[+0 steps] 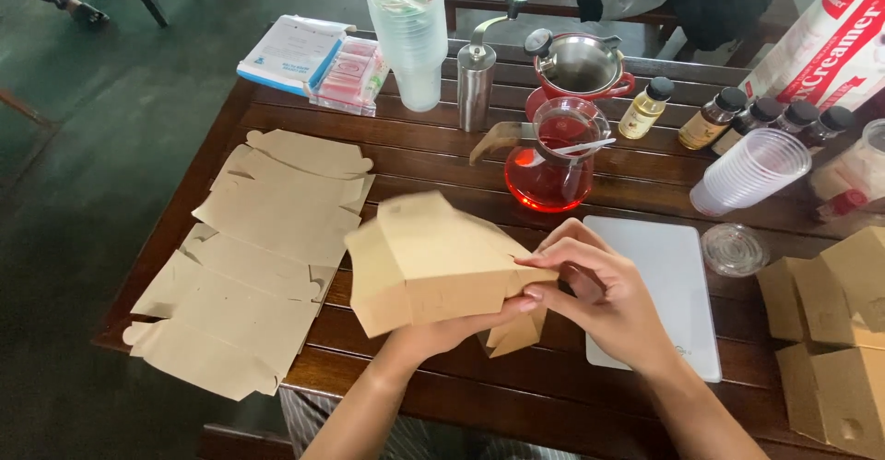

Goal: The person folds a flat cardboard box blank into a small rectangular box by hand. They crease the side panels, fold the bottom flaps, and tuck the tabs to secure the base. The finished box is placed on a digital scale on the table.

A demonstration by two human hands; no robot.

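A brown cardboard box (pixel 429 262), partly folded, is held above the dark wooden table (pixel 442 160). My left hand (pixel 452 331) supports it from underneath, fingers curled up along its near side. My right hand (pixel 599 299) pinches the box's right end, thumb and fingers on a flap. A loose flap of the box hangs down between the two hands. The box looks slightly blurred.
Flat unfolded box blanks (pixel 258 257) lie stacked at the left. Folded boxes (pixel 834 326) sit at the right edge. A white board (pixel 678 294), a glass jug of red liquid (pixel 553 160), stacked plastic cups (pixel 410 36), small bottles (pixel 714 117) and a metal grinder (pixel 477 77) stand behind.
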